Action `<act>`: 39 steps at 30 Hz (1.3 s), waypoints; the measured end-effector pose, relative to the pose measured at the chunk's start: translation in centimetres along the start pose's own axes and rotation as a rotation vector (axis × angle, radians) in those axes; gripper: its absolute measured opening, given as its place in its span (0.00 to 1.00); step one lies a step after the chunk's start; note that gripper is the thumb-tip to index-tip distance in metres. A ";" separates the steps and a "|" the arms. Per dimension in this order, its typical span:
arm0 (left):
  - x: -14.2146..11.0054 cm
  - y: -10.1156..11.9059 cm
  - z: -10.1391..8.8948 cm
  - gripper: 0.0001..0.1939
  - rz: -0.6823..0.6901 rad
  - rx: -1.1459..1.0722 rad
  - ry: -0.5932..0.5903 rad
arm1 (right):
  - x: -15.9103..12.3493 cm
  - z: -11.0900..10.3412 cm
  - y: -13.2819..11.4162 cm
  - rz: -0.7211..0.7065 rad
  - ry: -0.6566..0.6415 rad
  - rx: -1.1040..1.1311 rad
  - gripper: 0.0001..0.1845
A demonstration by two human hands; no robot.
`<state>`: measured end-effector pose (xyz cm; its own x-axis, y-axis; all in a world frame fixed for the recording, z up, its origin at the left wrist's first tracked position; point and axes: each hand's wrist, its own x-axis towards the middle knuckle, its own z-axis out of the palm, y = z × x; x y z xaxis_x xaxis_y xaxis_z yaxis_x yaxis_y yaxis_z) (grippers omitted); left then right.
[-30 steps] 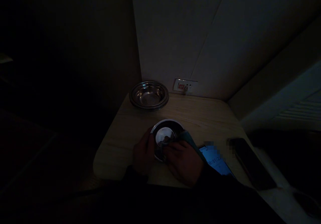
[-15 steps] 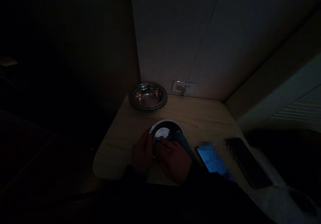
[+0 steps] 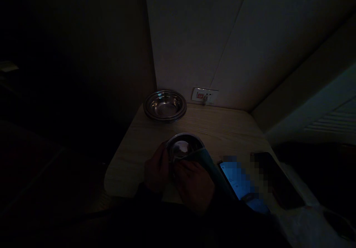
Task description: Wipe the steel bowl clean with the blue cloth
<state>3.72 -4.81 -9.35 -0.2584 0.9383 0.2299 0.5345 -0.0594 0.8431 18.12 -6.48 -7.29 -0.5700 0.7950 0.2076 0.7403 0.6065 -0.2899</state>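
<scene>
Bowl (image 3: 182, 148) stands at the desk (image 3: 230, 125), the stack (image 3: 166, 109) behind it; my left hand (image 3: 156, 170) grips its left rim, my right hand (image 3: 196, 185) grasps cloth (image 3: 211, 166) over its right side. Steadying that rim should help me press evenly.

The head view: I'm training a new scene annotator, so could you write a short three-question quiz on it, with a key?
1. True or false: the stacked bowls stand farther from the person than the near bowl.

2. Multiple choice: what is the right hand on?
a) the wall socket
b) the teal cloth
c) the stacked bowls

3. Fill in: seen from the person's side, the lit phone lies to the ____ of the near bowl.

Key: 1. True. 2. b. 3. Right.
</scene>
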 end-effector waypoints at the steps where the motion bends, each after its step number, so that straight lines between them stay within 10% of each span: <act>1: 0.0 0.0 -0.2 0.20 -0.002 -0.001 -0.001 | -0.1 -0.1 0.1 -0.029 0.000 0.010 0.17; 17: -1.8 0.7 -1.1 0.28 -0.154 -0.070 -0.097 | -0.5 2.1 1.0 -0.143 0.114 -0.066 0.15; 26: -0.7 0.7 -0.5 0.17 -0.093 -0.048 0.116 | -0.7 1.3 1.3 -0.138 0.182 -0.123 0.14; 39: 0.1 2.2 0.3 0.17 -0.060 -0.090 0.058 | 0.0 -1.1 2.5 -0.080 -0.057 -0.104 0.15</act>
<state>5.05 -4.76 -7.63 -0.3357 0.9198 0.2030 0.4428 -0.0361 0.8959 20.31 -4.94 -6.99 -0.6457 0.7442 0.1713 0.7232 0.6679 -0.1755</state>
